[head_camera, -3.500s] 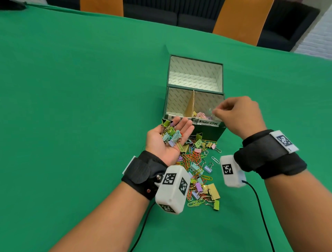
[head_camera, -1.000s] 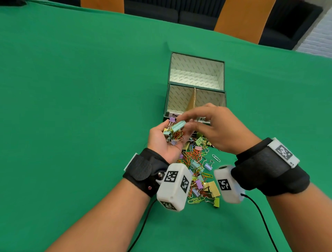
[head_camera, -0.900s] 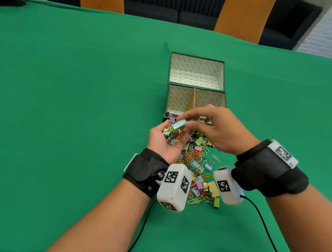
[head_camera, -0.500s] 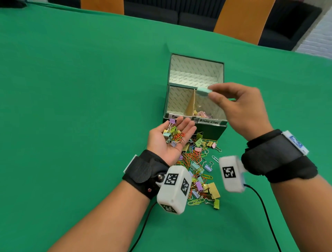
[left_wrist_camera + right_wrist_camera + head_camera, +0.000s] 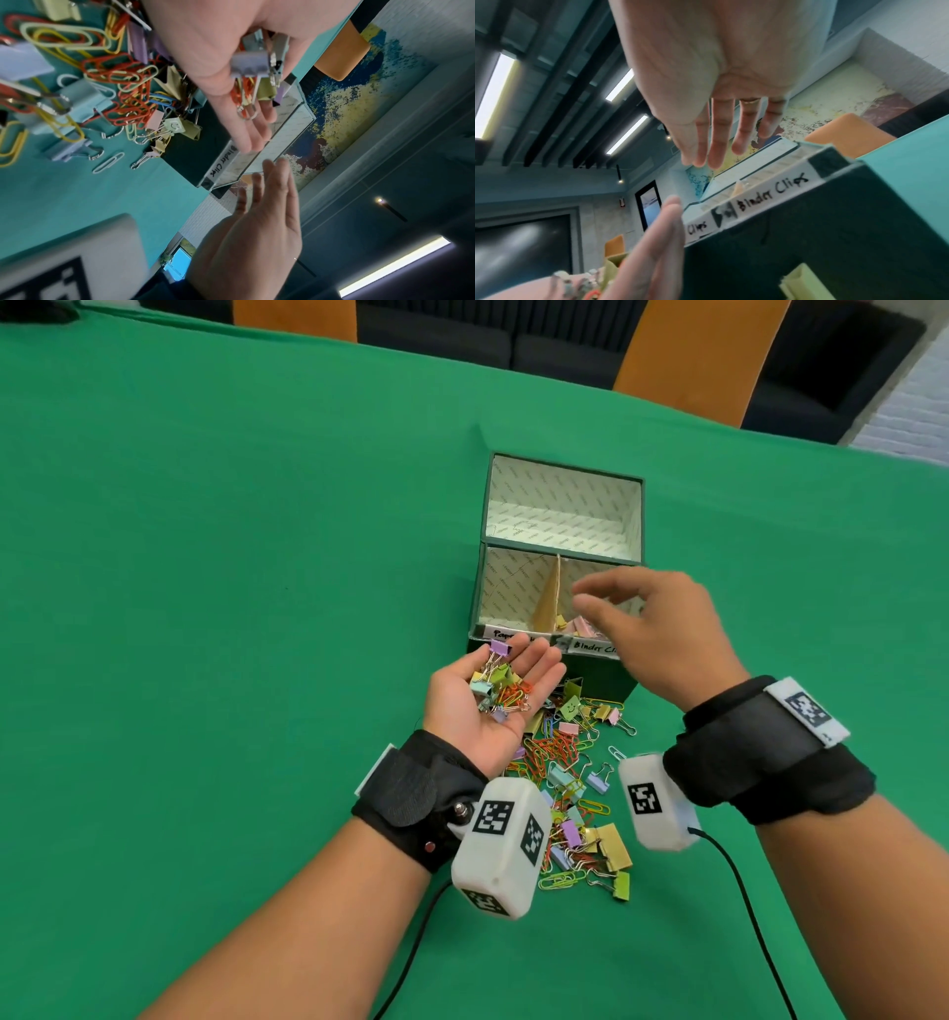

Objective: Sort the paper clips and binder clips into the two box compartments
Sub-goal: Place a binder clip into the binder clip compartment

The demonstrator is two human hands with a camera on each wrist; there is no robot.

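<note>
Green table [image 5: 205, 608], box [image 5: 606, 680] label half-hidden behind right hand [image 5: 662, 634]

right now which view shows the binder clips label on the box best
The right wrist view: the Binder Clips label is close, large and fully readable. The left wrist view shows it readable but sideways. In the head view it is small, its end covered by the right hand.

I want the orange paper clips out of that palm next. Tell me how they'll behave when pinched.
The orange paper clips lie bunched in the left hand, so several will probably lift together. They look like thin wire: likely light and slightly springy. Binder clips lie against them, so handles may snag.
</note>
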